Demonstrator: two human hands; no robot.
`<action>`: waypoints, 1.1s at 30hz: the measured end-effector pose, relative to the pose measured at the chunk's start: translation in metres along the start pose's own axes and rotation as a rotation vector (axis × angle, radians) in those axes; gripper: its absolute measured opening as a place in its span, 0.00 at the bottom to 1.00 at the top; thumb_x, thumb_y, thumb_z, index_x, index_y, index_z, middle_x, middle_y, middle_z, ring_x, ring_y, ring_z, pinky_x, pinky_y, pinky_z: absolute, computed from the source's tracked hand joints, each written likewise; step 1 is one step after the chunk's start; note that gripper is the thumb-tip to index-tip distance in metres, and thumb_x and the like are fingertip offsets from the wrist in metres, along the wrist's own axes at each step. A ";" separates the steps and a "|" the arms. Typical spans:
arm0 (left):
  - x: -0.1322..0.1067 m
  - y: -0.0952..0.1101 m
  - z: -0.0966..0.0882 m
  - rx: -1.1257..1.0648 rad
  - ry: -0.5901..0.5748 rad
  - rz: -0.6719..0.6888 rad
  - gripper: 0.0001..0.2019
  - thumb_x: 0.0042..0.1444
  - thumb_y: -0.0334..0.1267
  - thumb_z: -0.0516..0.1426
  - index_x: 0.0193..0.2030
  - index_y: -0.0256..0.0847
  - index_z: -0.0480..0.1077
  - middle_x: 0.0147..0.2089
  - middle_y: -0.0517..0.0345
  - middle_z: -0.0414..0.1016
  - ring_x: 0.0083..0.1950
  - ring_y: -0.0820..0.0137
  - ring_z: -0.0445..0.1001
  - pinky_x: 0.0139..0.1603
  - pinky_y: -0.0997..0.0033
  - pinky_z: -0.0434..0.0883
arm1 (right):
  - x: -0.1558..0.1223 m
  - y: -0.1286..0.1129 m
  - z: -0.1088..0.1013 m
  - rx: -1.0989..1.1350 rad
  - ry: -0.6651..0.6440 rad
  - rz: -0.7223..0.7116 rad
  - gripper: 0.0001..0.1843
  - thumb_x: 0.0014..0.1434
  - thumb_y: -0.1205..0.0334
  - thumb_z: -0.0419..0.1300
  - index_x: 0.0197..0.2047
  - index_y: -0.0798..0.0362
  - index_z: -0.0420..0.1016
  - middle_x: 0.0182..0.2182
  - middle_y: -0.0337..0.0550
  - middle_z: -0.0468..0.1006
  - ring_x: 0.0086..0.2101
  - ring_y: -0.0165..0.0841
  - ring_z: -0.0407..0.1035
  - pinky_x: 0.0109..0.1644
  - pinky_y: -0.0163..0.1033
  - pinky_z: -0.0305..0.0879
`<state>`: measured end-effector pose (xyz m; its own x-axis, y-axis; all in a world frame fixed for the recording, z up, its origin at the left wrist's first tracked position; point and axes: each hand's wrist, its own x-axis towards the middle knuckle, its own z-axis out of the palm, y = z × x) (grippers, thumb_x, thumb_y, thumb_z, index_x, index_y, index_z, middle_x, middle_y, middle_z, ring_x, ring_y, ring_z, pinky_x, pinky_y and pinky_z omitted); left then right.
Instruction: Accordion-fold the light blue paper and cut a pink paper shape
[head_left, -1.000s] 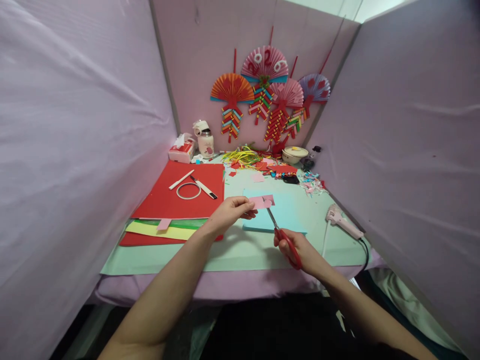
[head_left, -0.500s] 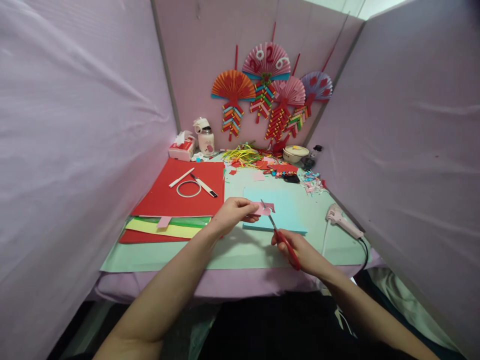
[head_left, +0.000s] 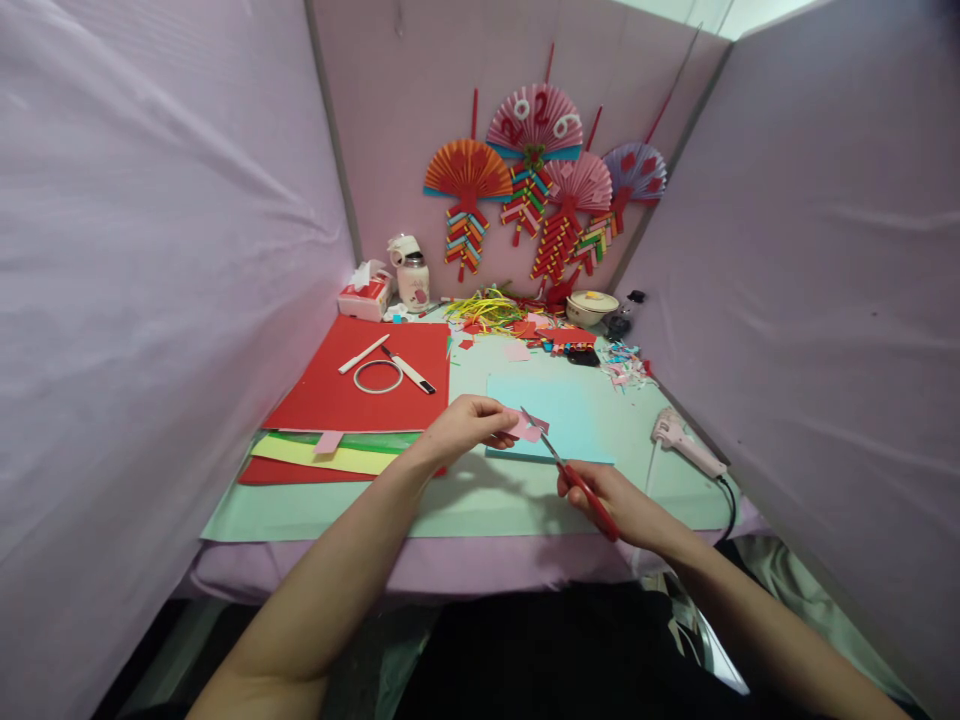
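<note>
Above the light blue paper stack (head_left: 570, 415), a small piece of pink paper (head_left: 525, 428) is pinched between the thumb and fingers of my left hand (head_left: 478, 420). My right hand (head_left: 607, 498) is closed round the red handles of a pair of scissors (head_left: 589, 495). Their blades point up and left, crossing the pink paper, which has a curved cut in its right part. My fingers hide the paper's left end.
Red sheets (head_left: 322, 385) at left carry a white pen (head_left: 364, 354), a craft knife (head_left: 409, 370) and a ring (head_left: 377, 376). A glue gun (head_left: 686, 443) lies right. Behind are paper scraps (head_left: 487, 312), a lidded bowl (head_left: 591, 307) and a bottle (head_left: 413, 280).
My right hand and the scissors have shifted slightly right and down, and the blades tilt more to the left. The pink paper has turned a little in my left hand.
</note>
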<state>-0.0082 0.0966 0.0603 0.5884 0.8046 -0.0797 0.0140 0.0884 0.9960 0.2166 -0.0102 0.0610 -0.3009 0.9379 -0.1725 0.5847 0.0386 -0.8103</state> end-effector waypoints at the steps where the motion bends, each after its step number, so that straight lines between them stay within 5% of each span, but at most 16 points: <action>1: 0.000 0.000 0.000 0.008 -0.006 0.005 0.17 0.49 0.51 0.65 0.33 0.35 0.77 0.30 0.52 0.78 0.32 0.70 0.76 0.36 0.73 0.72 | -0.001 0.000 -0.002 -0.007 -0.007 -0.004 0.24 0.57 0.38 0.55 0.31 0.53 0.67 0.23 0.36 0.63 0.24 0.27 0.52 0.27 0.33 0.51; 8: 0.000 0.002 0.000 0.010 -0.036 0.028 0.18 0.51 0.53 0.63 0.34 0.36 0.76 0.35 0.51 0.79 0.32 0.72 0.74 0.37 0.73 0.71 | -0.005 0.000 -0.007 -0.048 -0.035 -0.019 0.26 0.58 0.36 0.53 0.30 0.53 0.65 0.24 0.37 0.63 0.26 0.28 0.52 0.27 0.34 0.51; 22: 0.001 0.004 -0.002 0.104 0.052 0.109 0.19 0.52 0.54 0.61 0.26 0.37 0.70 0.24 0.60 0.69 0.28 0.73 0.69 0.33 0.73 0.65 | -0.008 0.003 -0.007 -0.064 -0.068 -0.011 0.24 0.59 0.39 0.54 0.30 0.53 0.64 0.25 0.35 0.62 0.26 0.27 0.52 0.29 0.34 0.49; 33: 0.001 0.002 0.004 0.035 0.117 0.112 0.19 0.52 0.53 0.62 0.29 0.37 0.74 0.27 0.56 0.76 0.28 0.74 0.70 0.31 0.74 0.68 | -0.001 0.006 0.007 0.064 -0.108 0.016 0.28 0.61 0.34 0.49 0.39 0.53 0.67 0.24 0.34 0.61 0.24 0.27 0.54 0.27 0.33 0.53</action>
<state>-0.0042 0.0953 0.0625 0.4895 0.8715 0.0301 -0.0176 -0.0246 0.9995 0.2151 -0.0133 0.0526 -0.3728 0.8957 -0.2423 0.5419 -0.0018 -0.8405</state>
